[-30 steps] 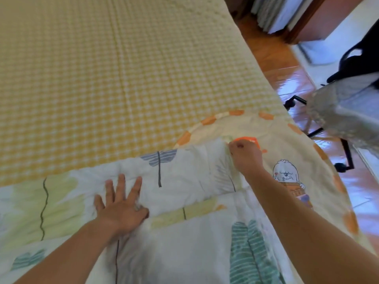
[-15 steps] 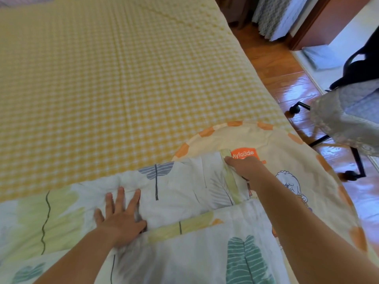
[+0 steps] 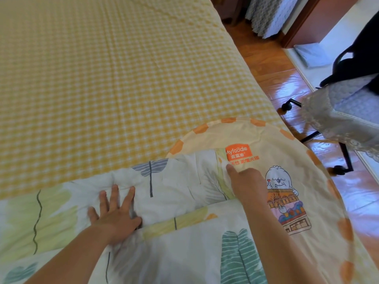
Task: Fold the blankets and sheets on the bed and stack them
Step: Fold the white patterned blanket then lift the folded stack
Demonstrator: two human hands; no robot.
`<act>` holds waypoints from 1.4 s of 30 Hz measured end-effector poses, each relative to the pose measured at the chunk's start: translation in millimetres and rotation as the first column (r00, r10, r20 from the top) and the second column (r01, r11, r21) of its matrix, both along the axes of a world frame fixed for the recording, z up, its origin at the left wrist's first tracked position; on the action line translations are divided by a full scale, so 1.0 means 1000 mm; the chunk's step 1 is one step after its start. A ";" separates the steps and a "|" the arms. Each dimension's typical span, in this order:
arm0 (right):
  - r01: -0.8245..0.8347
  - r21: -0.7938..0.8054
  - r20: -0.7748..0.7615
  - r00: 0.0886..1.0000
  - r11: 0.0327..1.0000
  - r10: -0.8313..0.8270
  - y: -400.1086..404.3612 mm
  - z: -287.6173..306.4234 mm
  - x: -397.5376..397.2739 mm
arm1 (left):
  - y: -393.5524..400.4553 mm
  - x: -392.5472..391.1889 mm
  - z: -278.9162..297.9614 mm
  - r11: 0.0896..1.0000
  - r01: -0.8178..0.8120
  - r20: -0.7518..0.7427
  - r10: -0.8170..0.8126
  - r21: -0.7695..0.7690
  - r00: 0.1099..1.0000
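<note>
The leaf-print sheet (image 3: 184,201) runs off the lower and left edges of the view, so its full extent cannot be judged. It lies across the near end of the bed (image 3: 102,78), over the yellow checked cover. Its far right corner overlaps a cream round-edged blanket (image 3: 287,160) with orange patches on the border, an orange label and a cartoon dog; that blanket's right side hangs past the bed edge and is cut off at the bottom.

The left hand (image 3: 114,214) presses flat on the sheet, fingers straight and spread. The right hand (image 3: 246,181) rests at the sheet's corner with the forefinger extended; its other fingers are hidden beneath the hand, so any grip cannot be told.

A chair (image 3: 338,111) stands on the wooden floor to the right, partly out of view.
</note>
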State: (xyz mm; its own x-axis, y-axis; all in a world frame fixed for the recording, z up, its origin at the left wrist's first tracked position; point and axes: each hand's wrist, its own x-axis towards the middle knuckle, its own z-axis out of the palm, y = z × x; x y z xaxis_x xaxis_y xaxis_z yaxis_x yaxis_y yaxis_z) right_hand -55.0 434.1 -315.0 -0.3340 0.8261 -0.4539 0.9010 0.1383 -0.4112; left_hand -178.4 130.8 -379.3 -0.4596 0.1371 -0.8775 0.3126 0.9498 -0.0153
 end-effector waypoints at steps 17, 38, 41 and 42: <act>-0.300 0.234 -0.288 0.887 0.925 0.360 -0.019 -0.026 -0.013 | 0.002 -0.001 -0.002 1.000 0.001 -0.017 -0.001 -0.021 1.000; -0.142 -0.695 -0.460 0.842 0.705 -0.283 -0.013 0.008 -0.015 | 0.006 0.000 -0.001 0.999 -0.001 -0.012 0.001 -0.049 1.000; -0.191 -0.810 -0.524 0.662 0.555 -0.536 -0.019 0.011 -0.004 | 0.006 0.000 -0.001 0.999 -0.004 -0.005 0.004 -0.049 1.000; -0.200 -0.868 -0.482 0.563 0.455 -0.671 -0.019 0.015 -0.001 | 0.006 0.000 -0.002 0.999 -0.005 -0.004 0.005 -0.050 1.000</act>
